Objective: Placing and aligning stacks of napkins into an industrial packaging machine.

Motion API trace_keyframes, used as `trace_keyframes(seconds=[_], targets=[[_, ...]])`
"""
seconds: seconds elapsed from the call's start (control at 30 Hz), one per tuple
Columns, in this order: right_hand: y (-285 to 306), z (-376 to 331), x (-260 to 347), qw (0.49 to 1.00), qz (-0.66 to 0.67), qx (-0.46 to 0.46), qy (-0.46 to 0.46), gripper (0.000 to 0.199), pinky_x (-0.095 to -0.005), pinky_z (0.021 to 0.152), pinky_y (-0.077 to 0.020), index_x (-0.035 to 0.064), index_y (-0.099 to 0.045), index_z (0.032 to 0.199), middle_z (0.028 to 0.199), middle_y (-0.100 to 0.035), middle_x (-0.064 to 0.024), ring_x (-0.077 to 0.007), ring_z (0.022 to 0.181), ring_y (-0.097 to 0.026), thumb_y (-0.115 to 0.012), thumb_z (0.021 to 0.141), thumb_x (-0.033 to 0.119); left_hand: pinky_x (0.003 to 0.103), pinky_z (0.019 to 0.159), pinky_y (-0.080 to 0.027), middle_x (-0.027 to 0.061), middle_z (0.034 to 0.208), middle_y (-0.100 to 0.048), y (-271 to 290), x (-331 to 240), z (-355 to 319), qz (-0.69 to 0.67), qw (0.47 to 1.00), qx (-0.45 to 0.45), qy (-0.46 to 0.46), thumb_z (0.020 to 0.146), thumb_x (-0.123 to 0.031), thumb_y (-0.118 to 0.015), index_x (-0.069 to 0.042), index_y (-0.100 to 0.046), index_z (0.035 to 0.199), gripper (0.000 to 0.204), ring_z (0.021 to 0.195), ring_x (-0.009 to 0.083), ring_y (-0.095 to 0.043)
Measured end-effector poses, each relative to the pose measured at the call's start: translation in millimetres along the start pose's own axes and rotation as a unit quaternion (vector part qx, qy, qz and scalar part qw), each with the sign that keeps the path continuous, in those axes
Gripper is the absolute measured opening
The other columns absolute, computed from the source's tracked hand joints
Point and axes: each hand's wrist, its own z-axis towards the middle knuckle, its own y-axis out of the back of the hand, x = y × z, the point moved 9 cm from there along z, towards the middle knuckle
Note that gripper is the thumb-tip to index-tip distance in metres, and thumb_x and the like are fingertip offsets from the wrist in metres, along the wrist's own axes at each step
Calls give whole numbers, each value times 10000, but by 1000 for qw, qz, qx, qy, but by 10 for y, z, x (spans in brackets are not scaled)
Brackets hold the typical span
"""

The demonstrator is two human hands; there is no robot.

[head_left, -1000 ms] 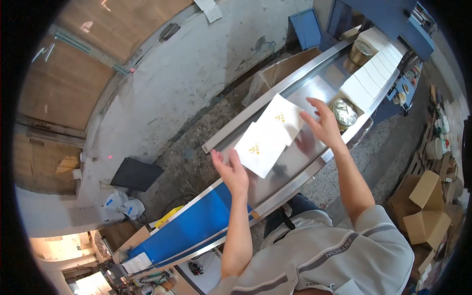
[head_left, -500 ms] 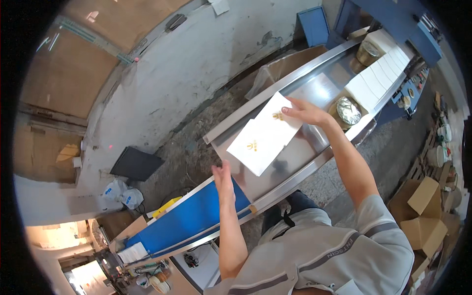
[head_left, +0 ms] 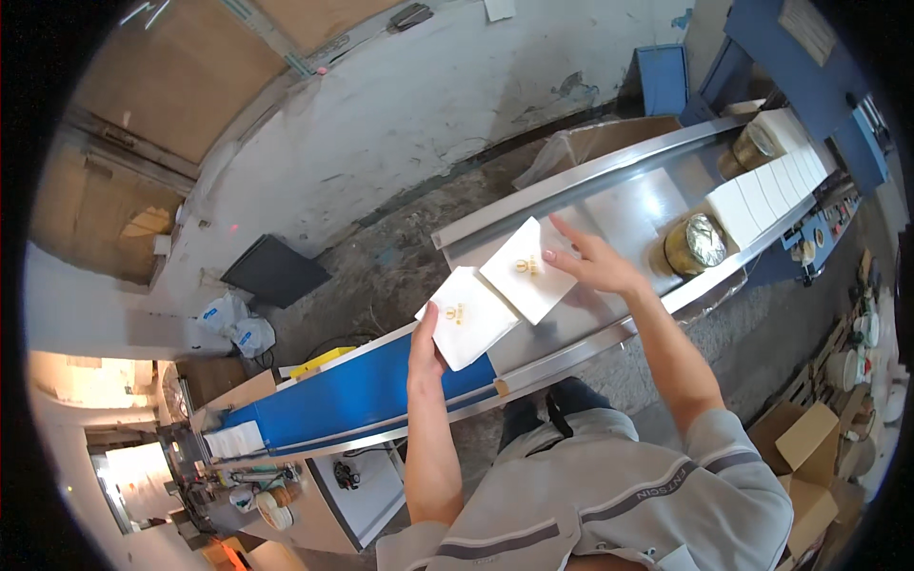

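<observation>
The left hand [head_left: 426, 344] grips the near edge of a white napkin pack [head_left: 466, 317], seemingly to steady it above the blue belt [head_left: 352, 395]. The right hand [head_left: 590, 262] lies flat, fingers spread, on a second white pack [head_left: 529, 281] just right of it, pressing it onto the steel bench [head_left: 628, 205]. Further right stand a gold foil roll [head_left: 691, 244] and a row of white packs [head_left: 771, 186]. Beyond lies bare concrete floor [head_left: 400, 124]; cardboard boxes [head_left: 804, 457] sit near right.
</observation>
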Motion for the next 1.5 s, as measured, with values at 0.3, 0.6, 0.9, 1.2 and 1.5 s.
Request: trace_keyframes(seconds=[0.3,0.6,0.9,1.2,1.5], targets=[[-804,-210,595,958,282,13,59,631,-342,1048,-417,-13,-354,1462,1429,-470,-167,-226,1315,-459,-590,977,314,414,984,-487,159,1268,-610,-1,-466,-953,-124,991,2,-59,947,-468,-573,7,-507,1334,616,1147,291,-608],[-2370,-604,702,882,387,256,-88,553,-333,1009,-439,8,-452,1361,1246,-579,-99,-178,1161,-544,-593,965,368,324,847,-535,138,1118,-649,776,-500,-1690,127,979,-106,-123,890,-227,-711,33,-528,1262,489,995,215,-644],[-3907,-1021,799,843,429,248,-209,631,-368,900,-538,-78,-421,1336,1224,-596,-188,-242,1093,-626,-714,882,248,386,1106,-348,146,1485,-398,1891,165,-2806,-125,973,-12,-193,892,-549,-625,38,-293,1470,888,1364,264,-403],[-5690,-1480,1414,826,424,302,-218,667,-440,967,-504,7,-356,1413,1309,-551,-194,-309,1170,-589,-643,910,339,372,989,-447,213,1358,-510,3106,-654,-4119,87,926,-269,-250,753,-294,-813,57,-306,1444,926,1207,281,-541],[-6838,-1375,2350,838,376,374,-131,705,-431,964,-515,-9,-358,1420,1331,-538,-192,-304,1182,-582,-690,843,224,341,919,-488,202,1219,-600,4005,-1379,-4843,130,861,-388,-302,730,-259,-839,38,-362,1420,889,1098,243,-604]])
